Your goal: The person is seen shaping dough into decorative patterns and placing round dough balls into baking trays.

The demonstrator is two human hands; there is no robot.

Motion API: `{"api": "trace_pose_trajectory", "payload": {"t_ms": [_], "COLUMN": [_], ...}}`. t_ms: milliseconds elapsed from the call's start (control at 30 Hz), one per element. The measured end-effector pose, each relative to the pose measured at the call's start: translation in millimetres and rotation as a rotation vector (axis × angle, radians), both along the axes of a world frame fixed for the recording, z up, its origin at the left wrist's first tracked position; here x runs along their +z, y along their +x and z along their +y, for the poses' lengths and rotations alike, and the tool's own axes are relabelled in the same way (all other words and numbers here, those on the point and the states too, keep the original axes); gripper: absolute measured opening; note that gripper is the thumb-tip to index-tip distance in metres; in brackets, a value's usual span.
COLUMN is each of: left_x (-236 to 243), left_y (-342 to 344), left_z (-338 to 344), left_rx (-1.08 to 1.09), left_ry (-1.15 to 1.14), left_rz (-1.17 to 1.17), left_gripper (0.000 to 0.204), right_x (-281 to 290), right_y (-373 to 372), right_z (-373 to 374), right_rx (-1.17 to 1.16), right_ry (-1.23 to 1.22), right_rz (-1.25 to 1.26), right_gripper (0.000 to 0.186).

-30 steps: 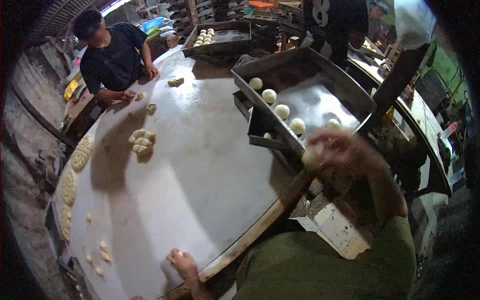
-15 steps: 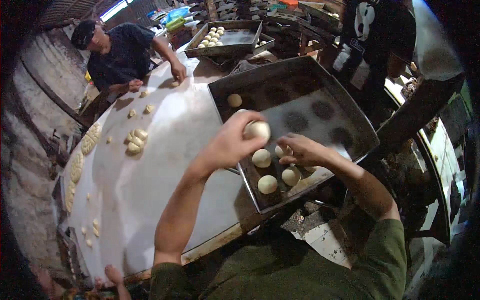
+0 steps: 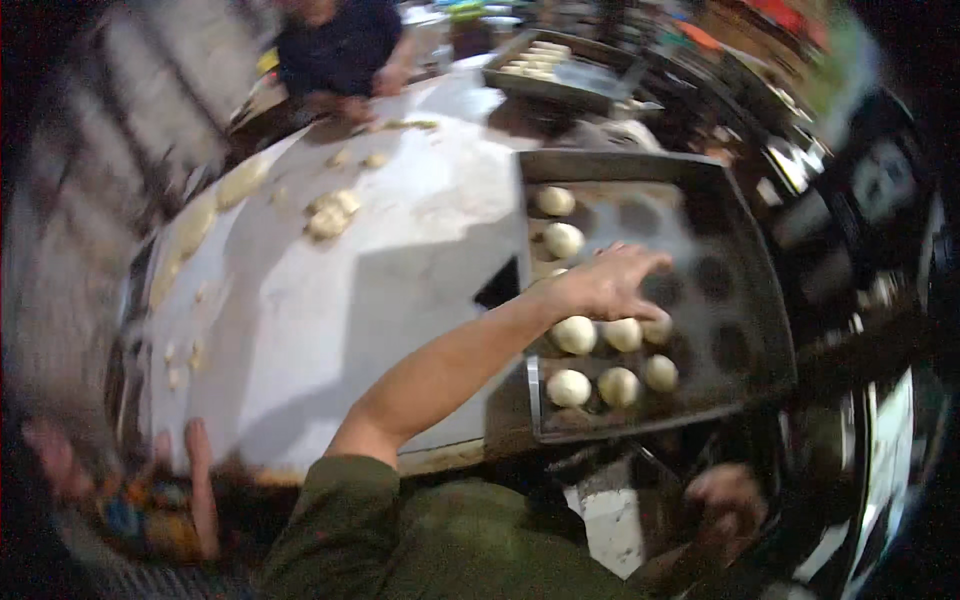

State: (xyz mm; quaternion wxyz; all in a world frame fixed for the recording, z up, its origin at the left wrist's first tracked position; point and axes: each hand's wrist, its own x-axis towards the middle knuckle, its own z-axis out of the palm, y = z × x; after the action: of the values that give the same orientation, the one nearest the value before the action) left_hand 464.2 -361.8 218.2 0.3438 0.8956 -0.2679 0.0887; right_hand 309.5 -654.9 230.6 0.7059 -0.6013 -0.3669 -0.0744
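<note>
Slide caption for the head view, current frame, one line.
Left hand over pale dough balls in a metal tray, right hand outside it, beside a white worktable.

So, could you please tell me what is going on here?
Someone in a green top is working with dough balls in a metal tray. Of their hands, the left hand is open over the balls, its thumb close to one; whether it touches is unclear. The right hand is blurred, outside the tray's near side. Left of the tray, a lumpy dough piece sits on the table, with a co-worker across it.
</note>
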Motion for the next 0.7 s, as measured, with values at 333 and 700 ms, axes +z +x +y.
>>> {"api": "trace_pose_trajectory", "payload": {"t_ms": [333,700], "left_x": [-214,-212], "left_y": [-349,-331], "left_z": [281,453], "left_rx": [1.568,1.556], "left_ry": [0.044,0.309], "left_rz": [0.044,0.117], "left_gripper": [0.033,0.044], "right_x": [-111,-208], "right_y": [-77,-50], "right_z": [267,545], "right_rx": [0.620,-0.151], "right_ry": [-0.819,-1.099], "right_rz": [0.438,-0.388], "right_gripper": [0.020,0.033]}}
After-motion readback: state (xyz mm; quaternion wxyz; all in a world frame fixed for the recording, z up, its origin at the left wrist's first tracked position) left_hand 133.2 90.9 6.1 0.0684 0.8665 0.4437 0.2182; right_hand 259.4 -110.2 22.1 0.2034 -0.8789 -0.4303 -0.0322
